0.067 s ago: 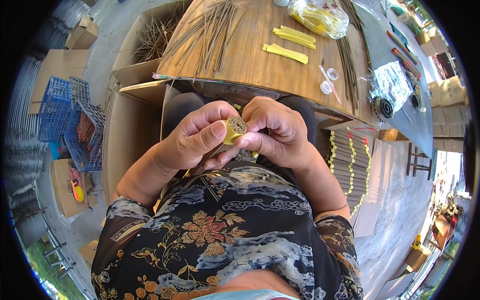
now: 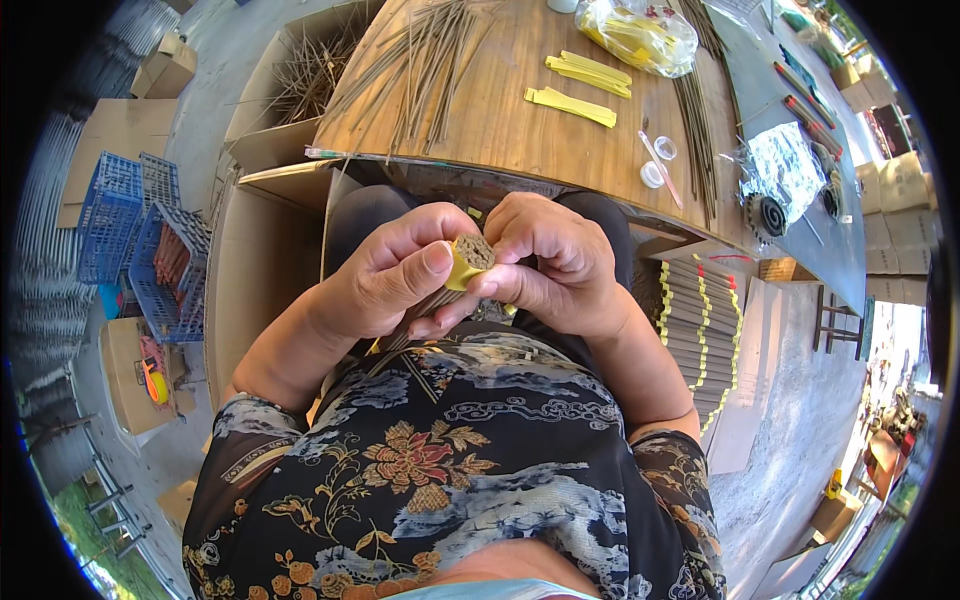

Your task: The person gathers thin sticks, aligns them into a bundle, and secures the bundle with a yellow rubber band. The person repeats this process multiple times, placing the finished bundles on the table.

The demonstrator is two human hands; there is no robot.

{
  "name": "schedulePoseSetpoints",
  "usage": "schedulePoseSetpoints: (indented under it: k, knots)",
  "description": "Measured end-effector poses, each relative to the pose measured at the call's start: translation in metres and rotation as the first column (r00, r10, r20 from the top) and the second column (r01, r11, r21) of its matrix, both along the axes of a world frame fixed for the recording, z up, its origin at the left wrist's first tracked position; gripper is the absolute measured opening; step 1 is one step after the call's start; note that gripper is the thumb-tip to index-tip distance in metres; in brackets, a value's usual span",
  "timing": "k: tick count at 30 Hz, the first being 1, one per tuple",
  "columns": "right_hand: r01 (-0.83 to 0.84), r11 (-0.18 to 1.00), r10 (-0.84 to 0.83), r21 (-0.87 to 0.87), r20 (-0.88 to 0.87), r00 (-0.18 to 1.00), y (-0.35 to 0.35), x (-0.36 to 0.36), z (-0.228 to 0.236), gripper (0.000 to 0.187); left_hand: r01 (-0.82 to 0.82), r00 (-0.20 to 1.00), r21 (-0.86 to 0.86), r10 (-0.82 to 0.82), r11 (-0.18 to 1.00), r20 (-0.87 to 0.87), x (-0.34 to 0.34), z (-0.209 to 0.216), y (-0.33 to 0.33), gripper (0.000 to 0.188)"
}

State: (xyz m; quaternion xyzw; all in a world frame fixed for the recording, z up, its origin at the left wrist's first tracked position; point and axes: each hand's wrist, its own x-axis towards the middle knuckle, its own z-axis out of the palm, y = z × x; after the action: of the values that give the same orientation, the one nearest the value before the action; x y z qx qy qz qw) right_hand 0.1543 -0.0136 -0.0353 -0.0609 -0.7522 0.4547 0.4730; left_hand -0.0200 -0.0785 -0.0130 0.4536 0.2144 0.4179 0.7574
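Watching through my remote head view, I see the left hand [image 2: 400, 268] curled round a bundle of thin brown sticks [image 2: 473, 251], its thumb pressing a yellow band [image 2: 464, 276] near the upper end. The right hand [image 2: 557, 262] pinches at that band's edge between thumb and forefinger, touching the bundle from the other side; I cannot tell how its hidden fingers sit. The bundle is between the two hands above the lap, on the near side of the wooden table [image 2: 520, 135], its cut end tipped up toward me. On the tabletop I have two piles of yellow strips [image 2: 588, 76], loose brown sticks [image 2: 425, 85] to their left and a clear plastic bag [image 2: 640, 38] behind. Right of the person I make out longer banded bundles [image 2: 690, 330] lying side by side.
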Motion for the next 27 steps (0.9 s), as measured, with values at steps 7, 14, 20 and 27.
schedulePoseSetpoints:
  k: [7, 14, 20, 27]
  knots:
    - [0.003, 1.000, -0.003, -0.027, 0.001, 1.000, 0.003, 0.005, 0.002, 0.031, 0.148, 0.987, -0.060, -0.144, 0.987, 0.067, 0.001, 0.001, 0.002, 0.031]
    - [0.109, 0.946, -0.103, 0.307, -0.036, 0.994, 0.007, 0.009, 0.019, 0.040, 0.026, 0.996, 0.038, -0.023, 0.999, -0.084, 0.006, 0.001, 0.004, 0.030]
    - [0.190, 0.928, -0.185, 0.320, -0.047, 0.982, -0.001, 0.019, 0.025, 0.034, 0.037, 0.848, 0.485, 0.229, 0.874, -0.478, 0.009, 0.027, 0.007, 0.028]
    - [0.217, 0.925, -0.207, 0.313, -0.066, 0.976, -0.001, 0.026, 0.025, 0.034, 0.060, 0.851, 0.393, 0.159, 0.917, -0.501, 0.018, 0.032, 0.005, 0.041]
